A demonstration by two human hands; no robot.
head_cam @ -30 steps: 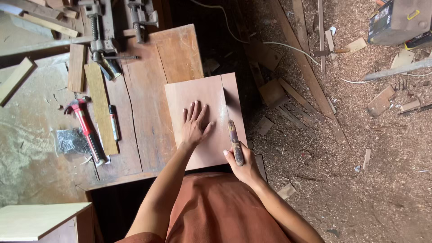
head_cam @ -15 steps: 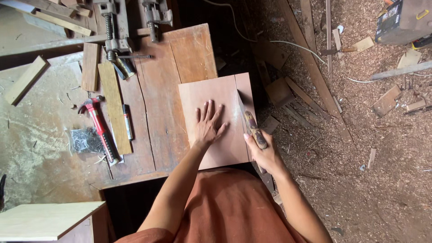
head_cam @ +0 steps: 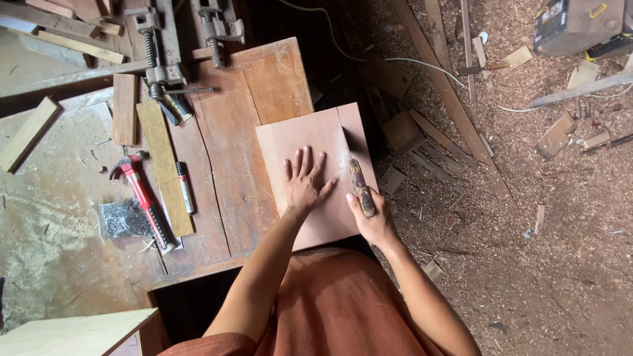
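A flat reddish-brown board [head_cam: 300, 135] lies on the wooden workbench [head_cam: 231, 138], its right part hanging past the bench edge. My left hand [head_cam: 304, 184] presses flat on the board with fingers spread. My right hand [head_cam: 370, 217] grips the worn wooden handle of a hand saw [head_cam: 361, 184]. The saw's blade runs along a cut line near the board's right side, with pale sawdust beside it.
A red-handled hammer [head_cam: 142, 198], a marker pen [head_cam: 184, 188], a bag of nails [head_cam: 122, 217] and wood strips [head_cam: 161, 165] lie left on the bench. Metal clamps [head_cam: 161, 46] sit at the back. Offcuts, a cable [head_cam: 409, 62] and sawdust cover the floor right.
My right hand has pulled the saw back towards me along the cut. The left hand stays pressed on the board. The view has shifted slightly.
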